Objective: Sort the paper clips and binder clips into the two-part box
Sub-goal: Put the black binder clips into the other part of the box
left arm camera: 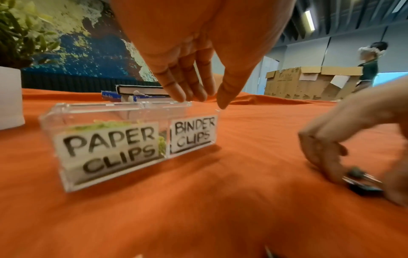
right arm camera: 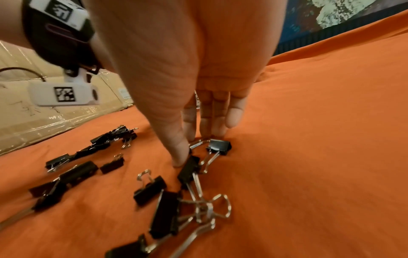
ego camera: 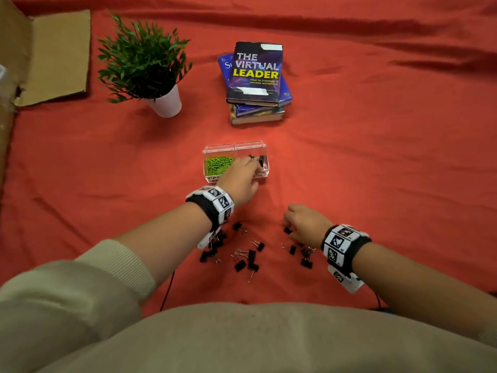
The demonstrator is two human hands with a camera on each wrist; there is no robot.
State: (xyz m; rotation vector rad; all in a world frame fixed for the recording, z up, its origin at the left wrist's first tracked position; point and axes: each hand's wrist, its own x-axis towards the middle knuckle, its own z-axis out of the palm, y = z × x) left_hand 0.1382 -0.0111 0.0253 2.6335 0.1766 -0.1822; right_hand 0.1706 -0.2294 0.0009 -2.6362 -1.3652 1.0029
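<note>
A clear two-part box (ego camera: pixel 207 153) stands on the red cloth, labelled "PAPER CLIPS" and "BINDER CLIPS" (left arm camera: pixel 193 133). Green paper clips (ego camera: pixel 217 164) fill its left part. A few black binder clips (ego camera: pixel 260 159) lie in its right part. My left hand (ego camera: pixel 251 162) hovers over the right part with straight fingers (left arm camera: pixel 176 87) pointing down and nothing in them. Several black binder clips (ego camera: pixel 247 261) lie scattered on the cloth near me. My right hand (right arm camera: pixel 187 151) is down among them, thumb and fingers pinching one binder clip (right arm camera: pixel 188 168) that lies on the cloth.
A potted plant (ego camera: pixel 145 63) in a white pot stands at the back left, a stack of books (ego camera: pixel 255 76) behind the box. Cardboard (ego camera: pixel 53 55) lies at the far left. A black cable (ego camera: pixel 168 289) runs below my left arm. Another person (left arm camera: pixel 368 68) stands far off.
</note>
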